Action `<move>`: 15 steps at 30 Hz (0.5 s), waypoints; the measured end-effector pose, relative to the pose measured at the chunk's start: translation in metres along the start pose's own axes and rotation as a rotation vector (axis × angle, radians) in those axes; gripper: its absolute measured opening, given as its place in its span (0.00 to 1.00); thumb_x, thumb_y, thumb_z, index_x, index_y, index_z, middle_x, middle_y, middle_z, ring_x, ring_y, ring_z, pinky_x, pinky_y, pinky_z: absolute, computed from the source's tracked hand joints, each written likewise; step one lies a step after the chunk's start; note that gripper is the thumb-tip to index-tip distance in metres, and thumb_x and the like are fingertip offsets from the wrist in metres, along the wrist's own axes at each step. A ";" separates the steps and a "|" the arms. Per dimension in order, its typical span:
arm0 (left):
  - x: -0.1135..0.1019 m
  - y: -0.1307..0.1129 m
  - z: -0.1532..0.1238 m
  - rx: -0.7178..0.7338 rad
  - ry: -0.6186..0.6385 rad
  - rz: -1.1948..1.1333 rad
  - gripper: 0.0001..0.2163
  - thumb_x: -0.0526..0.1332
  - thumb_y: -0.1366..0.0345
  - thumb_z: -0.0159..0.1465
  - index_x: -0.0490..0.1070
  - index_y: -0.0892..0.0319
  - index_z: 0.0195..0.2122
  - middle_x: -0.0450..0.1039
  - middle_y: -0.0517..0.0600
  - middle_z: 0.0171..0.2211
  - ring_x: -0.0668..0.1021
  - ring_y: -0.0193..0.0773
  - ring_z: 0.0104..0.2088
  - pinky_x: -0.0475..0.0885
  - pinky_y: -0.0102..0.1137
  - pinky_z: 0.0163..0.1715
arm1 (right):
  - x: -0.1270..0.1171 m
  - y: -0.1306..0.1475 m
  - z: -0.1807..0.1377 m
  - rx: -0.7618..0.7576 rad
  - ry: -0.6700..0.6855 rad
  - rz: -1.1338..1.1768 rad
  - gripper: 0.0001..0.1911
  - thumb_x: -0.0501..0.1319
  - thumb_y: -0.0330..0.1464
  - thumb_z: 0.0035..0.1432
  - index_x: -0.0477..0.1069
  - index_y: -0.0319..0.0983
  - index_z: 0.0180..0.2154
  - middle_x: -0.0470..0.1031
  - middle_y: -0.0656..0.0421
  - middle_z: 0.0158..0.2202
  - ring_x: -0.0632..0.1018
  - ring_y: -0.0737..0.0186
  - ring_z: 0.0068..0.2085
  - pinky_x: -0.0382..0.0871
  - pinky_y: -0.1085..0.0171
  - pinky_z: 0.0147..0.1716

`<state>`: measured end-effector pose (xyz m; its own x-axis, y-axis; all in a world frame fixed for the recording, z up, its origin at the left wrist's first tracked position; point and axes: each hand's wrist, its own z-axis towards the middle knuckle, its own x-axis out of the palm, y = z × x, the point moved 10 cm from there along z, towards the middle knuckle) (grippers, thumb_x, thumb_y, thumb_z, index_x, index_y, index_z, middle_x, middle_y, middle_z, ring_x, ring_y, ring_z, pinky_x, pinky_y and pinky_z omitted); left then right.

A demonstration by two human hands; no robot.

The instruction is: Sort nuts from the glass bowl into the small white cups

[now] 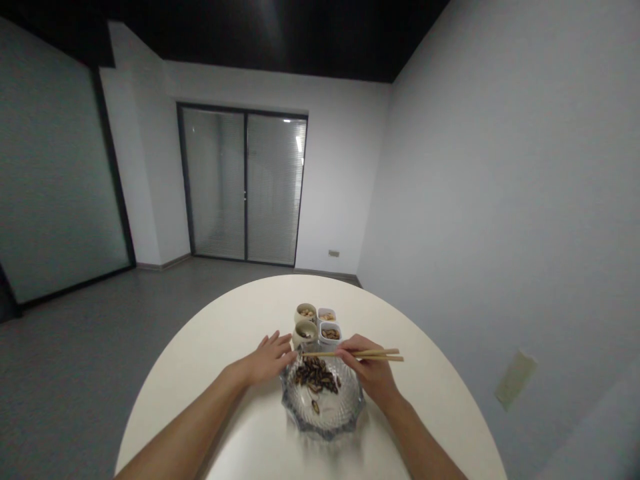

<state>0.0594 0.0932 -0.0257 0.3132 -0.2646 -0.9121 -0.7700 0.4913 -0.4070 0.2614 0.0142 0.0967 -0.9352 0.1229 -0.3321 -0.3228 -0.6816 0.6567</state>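
My right hand (pixel 367 370) grips a pair of wooden chopsticks (pixel 377 354), their tips reaching left over the far rim of a clear glass bowl (pixel 327 423). Inside that bowl lies a heap of dark brown, seed-like pieces (pixel 317 377), with one piece apart nearer the front. Whether the tips pinch a piece is too small to tell. My left hand (pixel 273 359) rests by the bowl's left side, fingers spread and holding nothing. Just behind the bowl stand two round beige cups (pixel 305 333) and two small white square dishes (pixel 331 325). Dark pieces fill the nearer dish; pale ones sit in the farther dish.
Everything stands on a round white table (pixel 250 303). A white wall (pixel 500 200) rises close on the right. Beyond the table are grey floor (pixel 165 300) and glass doors with blinds (pixel 245 187).
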 end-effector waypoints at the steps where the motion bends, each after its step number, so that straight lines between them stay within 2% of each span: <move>1: 0.001 0.001 0.000 -0.002 0.002 0.004 0.27 0.40 0.45 0.74 0.61 0.50 0.65 0.46 0.52 0.70 0.46 0.58 0.69 0.41 0.56 0.64 | -0.003 0.000 0.000 -0.003 -0.015 0.002 0.08 0.66 0.37 0.59 0.79 0.41 0.31 0.78 0.58 0.27 0.76 0.60 0.29 0.71 0.63 0.30; 9: 0.000 0.005 -0.004 -0.008 -0.005 0.014 0.27 0.39 0.44 0.74 0.62 0.51 0.64 0.47 0.52 0.70 0.46 0.57 0.69 0.41 0.55 0.64 | -0.041 -0.004 0.001 -0.011 -0.248 -0.047 0.07 0.66 0.37 0.59 0.78 0.42 0.31 0.78 0.58 0.28 0.76 0.59 0.31 0.71 0.61 0.33; 15: 0.003 0.008 -0.005 0.001 0.001 -0.004 0.28 0.39 0.44 0.73 0.63 0.52 0.64 0.46 0.52 0.70 0.45 0.57 0.69 0.41 0.55 0.64 | -0.055 -0.017 0.000 0.016 -0.302 -0.116 0.08 0.65 0.39 0.60 0.78 0.42 0.32 0.79 0.57 0.31 0.77 0.57 0.34 0.72 0.59 0.35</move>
<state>0.0507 0.0922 -0.0311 0.3159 -0.2678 -0.9102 -0.7681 0.4909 -0.4111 0.3183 0.0188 0.1035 -0.8921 0.4096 -0.1908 -0.4299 -0.6394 0.6374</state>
